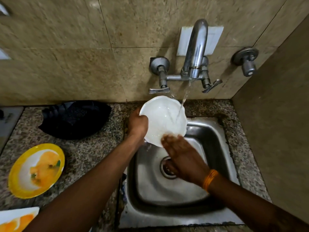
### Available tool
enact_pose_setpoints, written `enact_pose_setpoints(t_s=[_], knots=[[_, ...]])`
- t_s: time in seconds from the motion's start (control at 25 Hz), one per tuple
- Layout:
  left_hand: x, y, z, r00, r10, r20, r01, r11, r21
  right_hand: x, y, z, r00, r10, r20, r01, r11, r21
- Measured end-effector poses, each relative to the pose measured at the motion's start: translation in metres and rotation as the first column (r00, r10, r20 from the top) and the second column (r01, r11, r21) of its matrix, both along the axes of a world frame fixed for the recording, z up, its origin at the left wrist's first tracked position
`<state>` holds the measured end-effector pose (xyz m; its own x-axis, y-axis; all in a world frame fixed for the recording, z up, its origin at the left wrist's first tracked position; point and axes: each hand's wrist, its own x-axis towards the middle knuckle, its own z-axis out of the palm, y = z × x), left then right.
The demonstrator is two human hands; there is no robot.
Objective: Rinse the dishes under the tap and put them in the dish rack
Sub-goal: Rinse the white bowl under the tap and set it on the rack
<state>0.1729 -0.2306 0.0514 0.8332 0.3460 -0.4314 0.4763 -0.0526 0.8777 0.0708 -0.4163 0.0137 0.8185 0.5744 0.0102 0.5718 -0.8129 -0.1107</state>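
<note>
The left hand is curled round the edge of what it grips, forearm stretched forward. The right hand lies flat with fingers straight, fingertips blurred, an orange band on its wrist

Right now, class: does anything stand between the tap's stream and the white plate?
Nothing visible does. Water from the tap lands straight on the plate; the left hand grips its rim, the right hand touches its lower edge.
</note>
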Motion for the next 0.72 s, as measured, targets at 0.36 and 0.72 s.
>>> enact_pose_setpoints(t_s=[0.36,0.72], knots=[[-0.008,-0.017,-0.004,0.980,-0.089,-0.178,0.084,0.996,-0.033,0.007,0.030,0.003,0.995,-0.097,-0.007,0.097,0.994,0.043],[-0.013,-0.011,-0.012,0.904,-0.425,-0.036,0.381,0.842,-0.382,-0.006,0.015,0.028,0.802,-0.378,-0.463,0.595,0.437,0.674]])
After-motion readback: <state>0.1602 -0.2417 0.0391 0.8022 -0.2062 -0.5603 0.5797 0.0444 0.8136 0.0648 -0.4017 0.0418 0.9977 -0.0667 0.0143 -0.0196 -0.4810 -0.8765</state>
